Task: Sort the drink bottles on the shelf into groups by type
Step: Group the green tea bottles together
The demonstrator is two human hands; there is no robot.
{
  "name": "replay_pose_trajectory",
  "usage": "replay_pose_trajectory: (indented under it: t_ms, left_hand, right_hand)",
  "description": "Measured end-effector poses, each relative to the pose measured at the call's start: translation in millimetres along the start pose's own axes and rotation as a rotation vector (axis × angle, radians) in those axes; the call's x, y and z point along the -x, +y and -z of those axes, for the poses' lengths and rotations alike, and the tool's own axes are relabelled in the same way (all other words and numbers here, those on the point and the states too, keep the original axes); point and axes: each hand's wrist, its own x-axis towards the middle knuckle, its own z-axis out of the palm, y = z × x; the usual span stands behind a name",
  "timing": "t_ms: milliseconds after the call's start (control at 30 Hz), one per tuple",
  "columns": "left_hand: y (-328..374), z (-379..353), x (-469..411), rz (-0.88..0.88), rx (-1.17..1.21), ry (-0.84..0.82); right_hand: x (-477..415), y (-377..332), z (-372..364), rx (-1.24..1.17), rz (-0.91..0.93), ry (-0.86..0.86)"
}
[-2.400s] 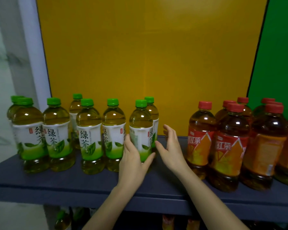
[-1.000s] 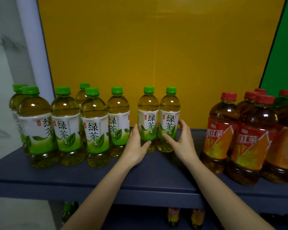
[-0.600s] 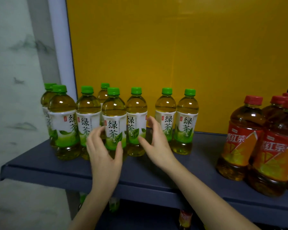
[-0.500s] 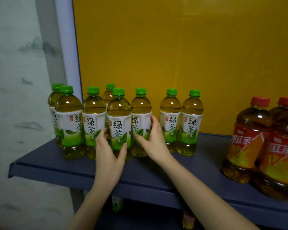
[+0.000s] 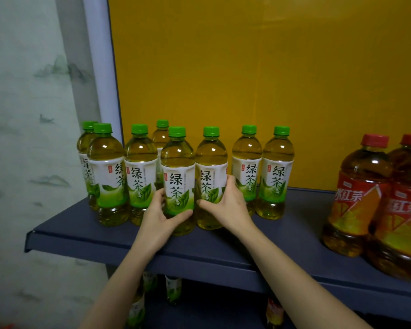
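Several green-capped green tea bottles stand upright on the left half of the dark blue shelf [image 5: 223, 245]. My left hand [image 5: 158, 218] grips the lower part of one front green tea bottle [image 5: 178, 172]. My right hand [image 5: 226, 205] grips the neighbouring green tea bottle [image 5: 211, 167] just to its right. The two held bottles touch each other. Two more green tea bottles [image 5: 261, 167] stand behind my right hand. Red-capped iced red tea bottles [image 5: 358, 193] are grouped at the shelf's right end, apart from the green ones.
A yellow back panel [image 5: 259, 79] closes the shelf behind the bottles. A white post [image 5: 100, 67] and a marbled wall are at the left. A lower shelf holds more bottles [image 5: 172, 290], partly hidden. Bare shelf lies between the two groups.
Both hands left the two right-hand green tea bottles, moved left, and now grip two front green tea bottles. The view has shifted left, so fewer red tea bottles show.
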Motion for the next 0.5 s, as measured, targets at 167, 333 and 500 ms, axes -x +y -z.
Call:
replay_pose_trajectory:
  t_ms: [167,333,500]
  left_hand:
    - [2,-6,5,-0.047,0.016,-0.034]
    - [8,-34,5,-0.066,0.04,-0.122]
    - [12,-66,0,-0.102,0.029,-0.165]
  right_hand:
    - [27,7,33,-0.03,0.043,0.014]
    - [47,19,70,-0.055,-0.015,0.081]
    - [56,33,101,-0.051,-0.043,0.142]
